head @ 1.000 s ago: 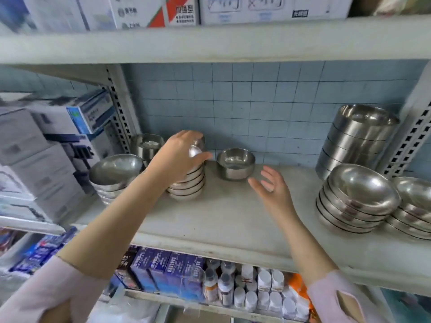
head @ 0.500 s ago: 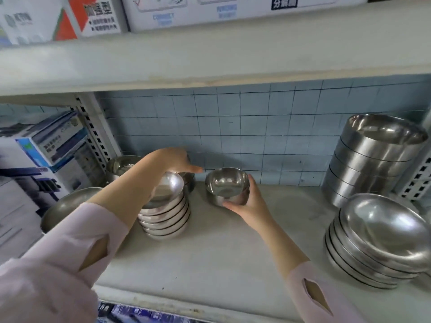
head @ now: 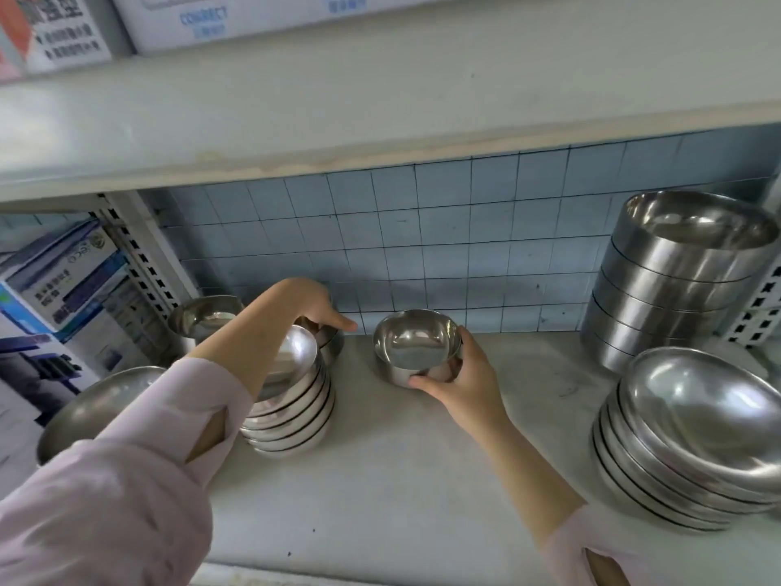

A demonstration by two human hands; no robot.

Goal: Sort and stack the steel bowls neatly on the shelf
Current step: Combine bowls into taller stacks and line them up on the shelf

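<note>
A small deep steel bowl (head: 412,344) stands on the shelf (head: 380,480) near the tiled back wall. My right hand (head: 460,378) grips its front right side. My left hand (head: 315,308) reaches over a stack of shallow bowls (head: 291,412) and closes on a small bowl (head: 331,342) behind that stack, mostly hidden. Another deep bowl (head: 203,321) sits at the back left, and a wide bowl (head: 88,410) shows under my left sleeve.
At the right stand a tall stack of deep bowls (head: 672,285) and a leaning stack of wide bowls (head: 693,441). Boxes (head: 63,289) fill the neighbouring bay at left, behind a slotted upright (head: 139,255). An upper shelf board (head: 380,112) hangs overhead.
My right hand moved forward from the open shelf and took hold of the small deep bowl. My left hand left the top of the shallow stack and reached behind it. The view came closer.
</note>
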